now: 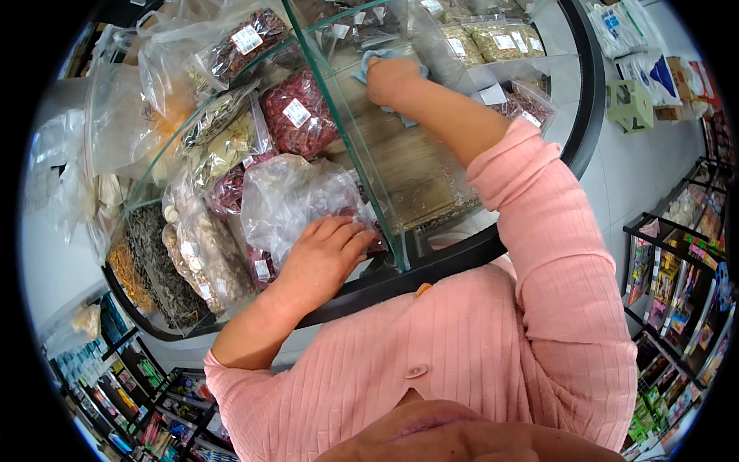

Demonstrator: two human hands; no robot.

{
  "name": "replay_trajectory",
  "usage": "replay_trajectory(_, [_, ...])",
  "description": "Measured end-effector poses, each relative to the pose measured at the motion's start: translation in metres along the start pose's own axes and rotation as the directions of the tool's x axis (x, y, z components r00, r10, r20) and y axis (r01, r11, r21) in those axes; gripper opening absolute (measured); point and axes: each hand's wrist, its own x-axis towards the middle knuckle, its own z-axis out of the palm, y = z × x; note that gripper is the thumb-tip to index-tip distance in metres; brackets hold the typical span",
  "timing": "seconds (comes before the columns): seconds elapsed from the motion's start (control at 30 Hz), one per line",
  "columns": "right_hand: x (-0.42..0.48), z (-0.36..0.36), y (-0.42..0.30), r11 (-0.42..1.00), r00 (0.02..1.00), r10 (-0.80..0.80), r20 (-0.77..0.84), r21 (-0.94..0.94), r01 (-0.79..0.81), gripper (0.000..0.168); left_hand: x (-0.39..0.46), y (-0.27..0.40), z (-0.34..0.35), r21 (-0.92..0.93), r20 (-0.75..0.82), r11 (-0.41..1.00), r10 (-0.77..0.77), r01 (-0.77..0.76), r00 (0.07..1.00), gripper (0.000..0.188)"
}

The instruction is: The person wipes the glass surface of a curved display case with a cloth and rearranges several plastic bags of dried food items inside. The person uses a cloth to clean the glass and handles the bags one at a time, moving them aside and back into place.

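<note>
My right hand [394, 79] presses a light blue cloth [378, 56] onto the wood-patterned floor [413, 179] of a glass-walled display compartment. Crumbs and dust lie along the near part of that floor. On the other side of a glass divider [346, 133], my left hand [323, 260] rests palm down on a crumpled clear plastic bag [294, 199], its fingers slightly spread and not closed around anything. Beyond that bag sits a labelled bag of dried red chillies [300, 112]. What lies under my left palm is hidden.
Left compartments hold bagged dried mushrooms [216, 265] and a dark dried good [161, 260]. Bags of dried greenish goods [496, 43] stand at the far right. A black curved rim [589, 104] edges the display. Stocked shelves [675, 271] and a green stool [629, 107] stand to the right.
</note>
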Motion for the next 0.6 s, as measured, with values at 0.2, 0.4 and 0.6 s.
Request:
replay_trajectory(0.2, [-0.016, -0.009, -0.019, 0.972, 0.972, -0.234, 0.016, 0.011, 0.234, 0.047, 0.002, 0.002, 0.002, -0.003, -0.01, 1.0, -0.006, 0.006, 1.0, 0.04])
replay_trajectory(0.4, [-0.009, 0.003, -0.01, 0.954, 0.962, -0.271, -0.037, -0.147, 0.263, 0.056, 0.001, 0.001, 0.003, 0.001, 0.0, 1.0, -0.001, 0.001, 1.0, 0.041])
replay_trajectory(0.6, [-0.013, -0.009, -0.004, 0.989, 0.993, -0.109, 0.042, -0.096, 0.113, 0.052, -0.002, 0.001, 0.001, 0.005, -0.012, 1.0, -0.007, 0.007, 1.0, 0.04])
